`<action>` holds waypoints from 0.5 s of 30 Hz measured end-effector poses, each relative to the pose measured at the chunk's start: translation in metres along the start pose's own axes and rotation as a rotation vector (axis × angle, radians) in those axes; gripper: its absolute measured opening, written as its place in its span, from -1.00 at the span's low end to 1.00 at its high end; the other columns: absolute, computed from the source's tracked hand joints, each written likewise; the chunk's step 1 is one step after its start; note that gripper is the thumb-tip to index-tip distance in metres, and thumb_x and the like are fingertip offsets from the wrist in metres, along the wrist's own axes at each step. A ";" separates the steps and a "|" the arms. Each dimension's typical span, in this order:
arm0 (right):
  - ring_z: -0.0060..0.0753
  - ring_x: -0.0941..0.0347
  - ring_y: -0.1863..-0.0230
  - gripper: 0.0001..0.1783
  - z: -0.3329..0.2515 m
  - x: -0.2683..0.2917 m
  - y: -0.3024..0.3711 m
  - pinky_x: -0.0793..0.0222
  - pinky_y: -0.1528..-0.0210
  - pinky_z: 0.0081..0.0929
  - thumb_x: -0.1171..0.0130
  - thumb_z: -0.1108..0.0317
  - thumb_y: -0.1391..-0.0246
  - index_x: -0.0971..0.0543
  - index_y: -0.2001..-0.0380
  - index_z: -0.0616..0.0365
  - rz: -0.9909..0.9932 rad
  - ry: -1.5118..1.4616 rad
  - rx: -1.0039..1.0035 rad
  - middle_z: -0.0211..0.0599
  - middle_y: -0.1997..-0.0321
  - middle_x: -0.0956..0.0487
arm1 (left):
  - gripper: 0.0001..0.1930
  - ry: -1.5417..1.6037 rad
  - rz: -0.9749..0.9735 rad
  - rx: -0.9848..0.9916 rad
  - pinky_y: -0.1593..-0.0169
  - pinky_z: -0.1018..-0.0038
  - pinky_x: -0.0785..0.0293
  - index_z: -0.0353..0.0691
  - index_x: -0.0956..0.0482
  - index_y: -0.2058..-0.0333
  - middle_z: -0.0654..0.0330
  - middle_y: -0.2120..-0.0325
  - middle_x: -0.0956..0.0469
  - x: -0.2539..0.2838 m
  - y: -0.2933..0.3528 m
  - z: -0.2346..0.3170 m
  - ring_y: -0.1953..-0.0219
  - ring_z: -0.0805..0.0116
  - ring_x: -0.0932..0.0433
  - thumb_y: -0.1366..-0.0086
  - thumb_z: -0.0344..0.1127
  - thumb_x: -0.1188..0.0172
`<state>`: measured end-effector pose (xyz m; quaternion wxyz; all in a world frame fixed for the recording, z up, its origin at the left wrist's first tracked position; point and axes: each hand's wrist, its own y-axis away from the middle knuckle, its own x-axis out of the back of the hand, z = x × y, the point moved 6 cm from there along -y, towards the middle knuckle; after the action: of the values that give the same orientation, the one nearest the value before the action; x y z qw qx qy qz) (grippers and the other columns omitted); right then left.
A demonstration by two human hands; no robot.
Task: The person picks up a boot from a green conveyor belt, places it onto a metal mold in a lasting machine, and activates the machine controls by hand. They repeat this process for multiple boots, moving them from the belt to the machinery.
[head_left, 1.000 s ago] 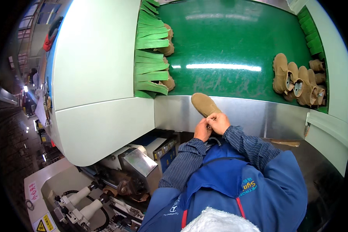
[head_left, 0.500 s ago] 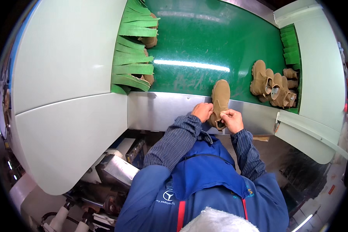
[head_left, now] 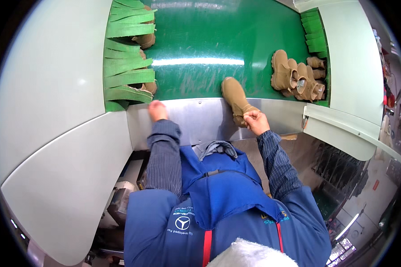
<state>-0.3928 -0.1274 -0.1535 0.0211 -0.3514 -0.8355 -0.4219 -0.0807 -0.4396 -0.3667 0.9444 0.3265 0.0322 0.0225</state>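
A tan boot point(head_left: 236, 95) lies tilted over the near edge of the green belt, its toe pointing away and to the left. My right hand point(head_left: 256, 122) pinches it at the ankle end. Well to the left, my left hand point(head_left: 157, 110) is over the metal edge, just below the green strip curtain point(head_left: 128, 79). It is apart from the boot I hold, and its fingers are smeared by motion. Close by, a tan boot point(head_left: 150, 86) shows partly from under the strips, with another boot point(head_left: 146, 40) farther back.
Several tan boots point(head_left: 304, 80) stand grouped on the belt point(head_left: 196, 40) at the right, by a second strip curtain point(head_left: 314, 31). White housing panels point(head_left: 53, 58) flank the belt. A metal ledge point(head_left: 187, 118) runs along its near side.
My left hand has let go of the boot and moved left toward the strip curtain. The boot, still in my right hand, has tilted with its toe swinging left. The whole view has shifted.
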 end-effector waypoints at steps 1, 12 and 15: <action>-0.64 -0.47 0.56 -0.86 0.006 -0.004 -0.003 -0.41 0.49 -0.58 -0.27 0.41 -0.21 -0.65 0.23 0.25 0.017 0.020 0.005 -0.42 0.53 -0.61 | -0.91 0.012 0.210 0.061 0.42 0.43 -0.42 -0.22 -0.52 0.33 0.32 0.56 -0.44 0.025 -0.008 0.016 0.52 0.42 -0.48 -0.39 -0.40 -0.09; -0.23 -0.64 0.35 -0.57 -0.042 -0.050 0.037 -0.54 0.18 -0.32 -0.26 0.36 -0.16 -0.61 -0.12 0.08 -0.008 0.495 0.353 -0.15 0.39 -0.67 | -0.65 -0.833 0.171 -0.531 -0.05 0.02 -0.52 -0.34 -0.69 0.14 -0.29 0.14 -0.64 -0.004 -0.003 0.188 0.03 -0.33 -0.59 -0.24 -0.18 -0.24; -0.13 -0.66 0.25 -0.64 -0.035 -0.077 0.033 -0.54 0.10 -0.25 -0.22 0.33 -0.19 -0.64 -0.05 0.14 -0.144 0.509 0.319 -0.10 0.31 -0.69 | -0.67 -0.973 0.224 -0.460 0.02 -0.07 -0.54 -0.33 -0.72 0.26 -0.26 0.23 -0.66 -0.011 0.012 0.189 0.12 -0.33 -0.63 -0.24 -0.14 -0.24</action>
<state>-0.3239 -0.1838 -0.1336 0.2547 -0.1667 -0.8818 -0.3602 -0.0773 -0.5469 -0.2109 0.8891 0.0858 -0.4490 -0.0240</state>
